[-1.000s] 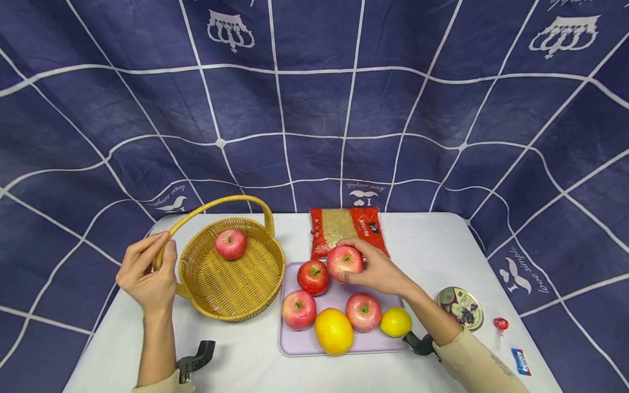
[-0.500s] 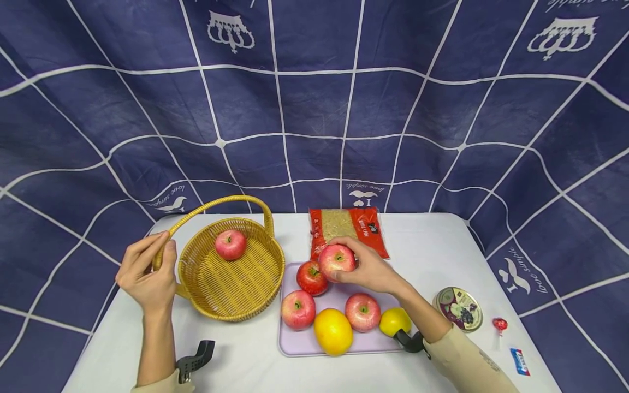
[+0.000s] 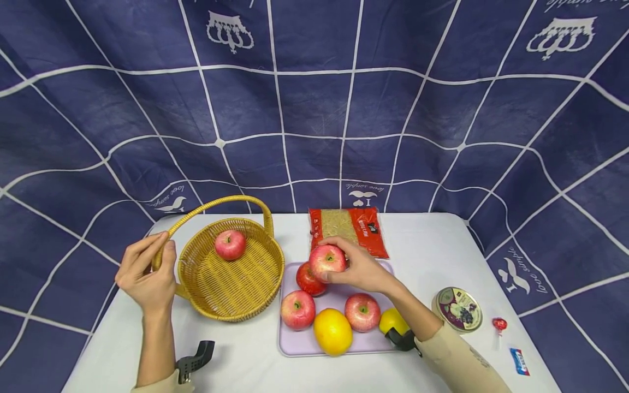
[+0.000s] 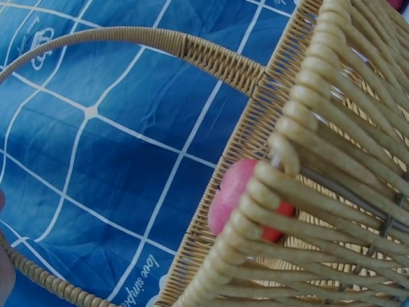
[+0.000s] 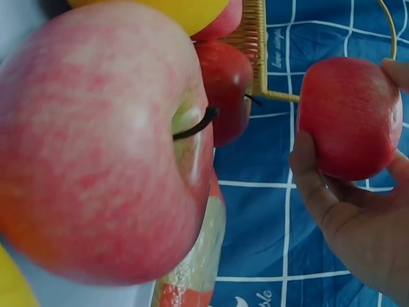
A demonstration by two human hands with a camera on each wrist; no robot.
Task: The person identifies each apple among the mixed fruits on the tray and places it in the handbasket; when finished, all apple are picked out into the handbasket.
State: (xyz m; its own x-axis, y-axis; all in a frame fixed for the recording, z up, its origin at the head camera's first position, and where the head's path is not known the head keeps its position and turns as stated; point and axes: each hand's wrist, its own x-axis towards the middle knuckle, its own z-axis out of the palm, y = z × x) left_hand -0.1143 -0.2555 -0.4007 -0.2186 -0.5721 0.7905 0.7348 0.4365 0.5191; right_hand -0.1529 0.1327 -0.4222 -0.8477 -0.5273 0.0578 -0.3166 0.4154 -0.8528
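My left hand [image 3: 147, 273] grips the handle [image 3: 221, 202] of a yellow wicker basket [image 3: 236, 297], which stands on the table. One pink apple [image 3: 230, 244] lies inside the basket, toward its back; the left wrist view shows this apple [image 4: 231, 198] through the rim. Thumb and fingers of my right hand [image 3: 363, 271] hold another pink-red apple [image 3: 326, 261] over the back of a lilac tray [image 3: 302, 345]. In the head view it overlaps a darker red apple [image 3: 307, 281]. Also on the tray are two pink apples [image 3: 297, 310], a yellow-orange fruit [image 3: 333, 332] and a lemon [image 3: 390, 320], partly hidden by the right wrist mount.
Behind the tray lies a red bag with a clear window [image 3: 339, 221]. Right of the arm are a round tin [image 3: 459, 309], a red lollipop [image 3: 499, 324] and a small blue-white packet [image 3: 519, 361]. A dark blue checked cloth [image 3: 314, 109] hangs behind the table.
My right hand has carried the held apple leftward, from above the tray's middle to over the darker red apple. The left hand and basket stay in place.
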